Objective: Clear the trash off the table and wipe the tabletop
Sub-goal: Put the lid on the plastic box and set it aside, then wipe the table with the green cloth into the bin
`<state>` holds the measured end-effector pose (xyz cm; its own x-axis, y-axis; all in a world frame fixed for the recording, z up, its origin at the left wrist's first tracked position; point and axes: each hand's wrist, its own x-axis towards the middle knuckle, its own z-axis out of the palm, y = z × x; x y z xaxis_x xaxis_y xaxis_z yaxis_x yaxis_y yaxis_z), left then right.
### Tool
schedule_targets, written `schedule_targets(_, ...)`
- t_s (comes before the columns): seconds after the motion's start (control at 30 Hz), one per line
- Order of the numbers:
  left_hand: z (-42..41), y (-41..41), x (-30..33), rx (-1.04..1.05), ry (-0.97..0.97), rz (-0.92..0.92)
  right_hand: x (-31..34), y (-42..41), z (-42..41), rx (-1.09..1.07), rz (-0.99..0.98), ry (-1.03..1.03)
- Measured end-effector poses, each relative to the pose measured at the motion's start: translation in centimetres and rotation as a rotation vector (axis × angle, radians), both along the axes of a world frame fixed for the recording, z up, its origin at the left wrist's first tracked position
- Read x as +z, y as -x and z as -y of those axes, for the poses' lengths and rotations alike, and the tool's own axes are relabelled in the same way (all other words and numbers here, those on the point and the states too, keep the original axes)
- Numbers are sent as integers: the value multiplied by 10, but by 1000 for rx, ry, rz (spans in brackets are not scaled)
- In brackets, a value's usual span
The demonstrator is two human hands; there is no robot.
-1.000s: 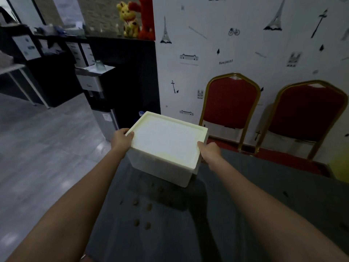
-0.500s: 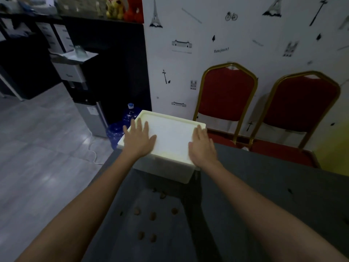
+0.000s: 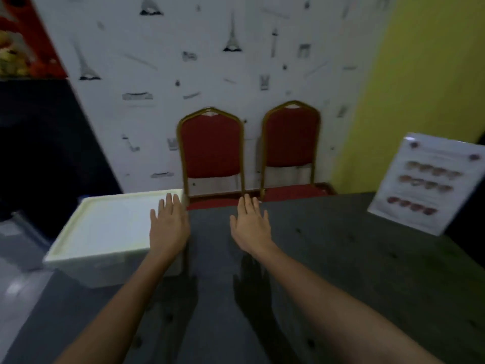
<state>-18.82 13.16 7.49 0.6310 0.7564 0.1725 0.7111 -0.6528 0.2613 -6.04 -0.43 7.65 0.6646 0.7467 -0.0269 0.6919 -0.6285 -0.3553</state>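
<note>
Head view: dark table (image 3: 341, 258), left hand (image 3: 168, 227) and right hand (image 3: 252, 227) both flat, fingers straight, red chairs (image 3: 212, 148) beyond.

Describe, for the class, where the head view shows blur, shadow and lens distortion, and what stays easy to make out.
Head view: motion blur smears the wallpaper prints and the laminated sign. Dim light; the left hand and right hand cast dark shadows on the grey table. Wide-angle bending tilts the wall edges. The white lidded box and red chairs read clearly.
</note>
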Motion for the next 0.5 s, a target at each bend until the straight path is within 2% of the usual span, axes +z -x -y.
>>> schedule_targets(0.23, 182, -117, -12, -521, 5, -80, -13, -73, 229, -388, 22, 20)
schedule_targets(0.5, 434, -197, -24, -1101, 28, -120, -45, -66, 518, -883, -5, 116)
